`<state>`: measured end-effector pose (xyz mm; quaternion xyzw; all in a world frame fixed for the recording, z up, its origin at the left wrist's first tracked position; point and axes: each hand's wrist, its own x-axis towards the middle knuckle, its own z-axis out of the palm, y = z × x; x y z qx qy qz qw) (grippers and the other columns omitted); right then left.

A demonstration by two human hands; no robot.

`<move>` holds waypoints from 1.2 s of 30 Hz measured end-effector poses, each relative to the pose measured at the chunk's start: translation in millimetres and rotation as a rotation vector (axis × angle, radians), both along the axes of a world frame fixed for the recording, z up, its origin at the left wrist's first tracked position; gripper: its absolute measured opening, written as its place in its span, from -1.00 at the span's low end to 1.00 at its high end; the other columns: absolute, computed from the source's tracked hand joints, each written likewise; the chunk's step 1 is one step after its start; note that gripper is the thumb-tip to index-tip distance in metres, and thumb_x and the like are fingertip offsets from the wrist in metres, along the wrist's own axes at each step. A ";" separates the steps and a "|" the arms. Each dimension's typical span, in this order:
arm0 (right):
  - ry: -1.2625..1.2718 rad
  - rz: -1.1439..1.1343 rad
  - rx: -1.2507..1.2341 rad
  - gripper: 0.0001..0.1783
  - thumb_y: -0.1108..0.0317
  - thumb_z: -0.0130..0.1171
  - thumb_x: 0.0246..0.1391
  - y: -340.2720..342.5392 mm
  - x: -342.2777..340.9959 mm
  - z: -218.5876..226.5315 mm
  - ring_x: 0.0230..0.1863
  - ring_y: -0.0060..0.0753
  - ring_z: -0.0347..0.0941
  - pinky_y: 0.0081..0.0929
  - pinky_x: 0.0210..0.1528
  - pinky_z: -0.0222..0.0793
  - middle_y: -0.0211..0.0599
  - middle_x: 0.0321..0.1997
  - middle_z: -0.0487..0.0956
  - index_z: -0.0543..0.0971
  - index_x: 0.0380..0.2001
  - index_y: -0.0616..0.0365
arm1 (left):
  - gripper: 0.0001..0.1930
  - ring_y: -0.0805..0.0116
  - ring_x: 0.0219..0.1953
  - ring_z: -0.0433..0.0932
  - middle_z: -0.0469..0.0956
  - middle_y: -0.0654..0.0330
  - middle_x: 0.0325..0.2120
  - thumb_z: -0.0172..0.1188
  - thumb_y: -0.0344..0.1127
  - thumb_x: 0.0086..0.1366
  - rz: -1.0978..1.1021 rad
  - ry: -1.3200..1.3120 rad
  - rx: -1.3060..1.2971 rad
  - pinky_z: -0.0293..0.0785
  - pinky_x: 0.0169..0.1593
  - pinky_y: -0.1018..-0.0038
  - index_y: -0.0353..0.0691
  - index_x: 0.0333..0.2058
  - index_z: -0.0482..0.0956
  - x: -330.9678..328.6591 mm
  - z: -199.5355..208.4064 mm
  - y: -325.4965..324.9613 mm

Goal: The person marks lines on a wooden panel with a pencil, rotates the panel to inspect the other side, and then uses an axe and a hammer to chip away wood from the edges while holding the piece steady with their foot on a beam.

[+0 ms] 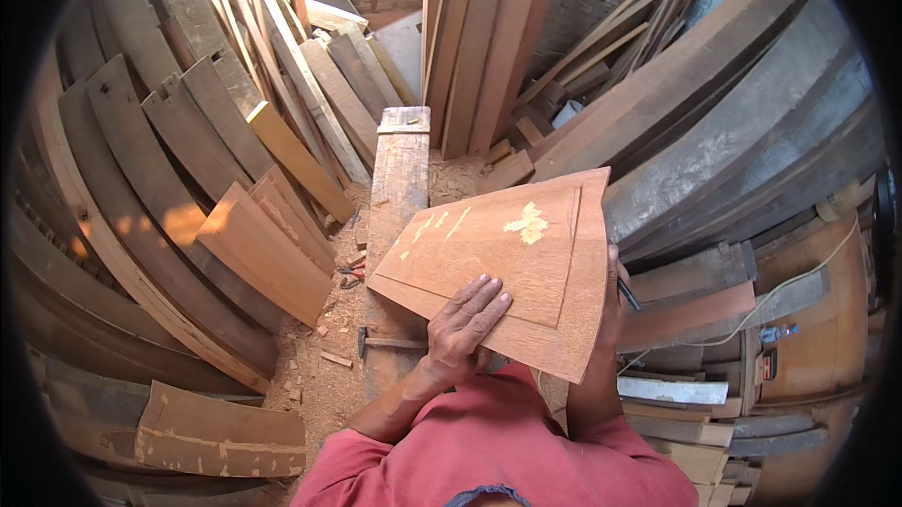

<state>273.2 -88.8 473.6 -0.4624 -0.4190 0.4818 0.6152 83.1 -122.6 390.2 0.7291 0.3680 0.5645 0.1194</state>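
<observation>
A reddish-brown wooden panel (489,267) with a grooved border and pale yellow filler patches lies slanted before me, its left end over a narrow plank bench (399,173). Flat on the panel's near face rests my left hand (465,324), fingers stretched out. My right hand (611,305) is at the panel's right edge, partly hidden behind it, and appears to support that end. From its fingers sticks a slim dark tool (629,295), whose kind I cannot make out. On the bench by my left forearm lies a hammer (390,343).
Red-handled pliers (353,271) lie left of the bench, among wood shavings (324,366). Leaning boards (164,169) crowd the left side, and upright planks (484,46) stand at the back. Long thick boards (695,93) line the right, with a pale cord (761,305) across lower pieces.
</observation>
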 end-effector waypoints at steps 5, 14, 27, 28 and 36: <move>0.082 -0.030 0.086 -0.46 0.07 -0.29 0.54 -5.7 0.1 -10.8 -0.06 -0.47 0.51 -0.46 -0.04 0.47 -0.17 -0.06 0.59 0.48 0.07 0.36 | -0.44 -0.19 0.15 0.56 0.59 -0.18 0.05 0.15 -0.53 -0.01 -0.053 0.014 -0.029 0.47 0.25 0.07 -0.33 0.07 0.61 2.5 -5.0 -0.4; 0.081 -0.039 0.128 -0.42 0.01 -0.30 0.54 -7.1 8.9 -30.3 -0.12 -0.49 0.54 -0.46 -0.09 0.51 -0.16 -0.09 0.61 0.49 0.05 0.35 | -0.50 -0.14 0.16 0.56 0.60 -0.15 0.05 0.17 -0.53 0.11 -0.090 0.001 -0.062 0.46 0.27 0.11 -0.38 0.09 0.59 2.4 -7.7 0.3; -0.009 -0.059 0.113 -0.44 -0.04 -0.22 0.52 -6.0 4.8 -20.5 -0.20 -0.57 0.50 -0.50 -0.17 0.46 -0.26 -0.19 0.60 0.52 -0.02 0.29 | -0.33 -0.18 0.21 0.51 0.53 -0.17 0.14 0.23 -0.48 -0.01 -0.138 0.077 -0.105 0.44 0.28 0.10 -0.37 0.19 0.48 -8.9 -7.6 7.8; -0.008 -0.067 0.114 -0.44 -0.04 -0.22 0.52 -5.1 3.9 -20.7 -0.20 -0.58 0.49 -0.50 -0.17 0.45 -0.26 -0.20 0.59 0.52 -0.03 0.29 | -0.32 -0.18 0.21 0.51 0.53 -0.17 0.14 0.23 -0.46 -0.01 -0.134 0.078 -0.095 0.44 0.28 0.10 -0.37 0.19 0.48 -9.2 -8.3 8.4; 0.027 -0.042 0.140 -0.48 -0.01 -0.25 0.53 -3.7 4.7 -26.4 -0.17 -0.59 0.47 -0.52 -0.15 0.44 -0.28 -0.17 0.57 0.50 -0.04 0.26 | -0.33 -0.18 0.21 0.51 0.53 -0.17 0.14 0.26 -0.41 -0.01 -0.121 0.067 -0.069 0.43 0.28 0.11 -0.38 0.18 0.49 -7.7 -11.6 9.5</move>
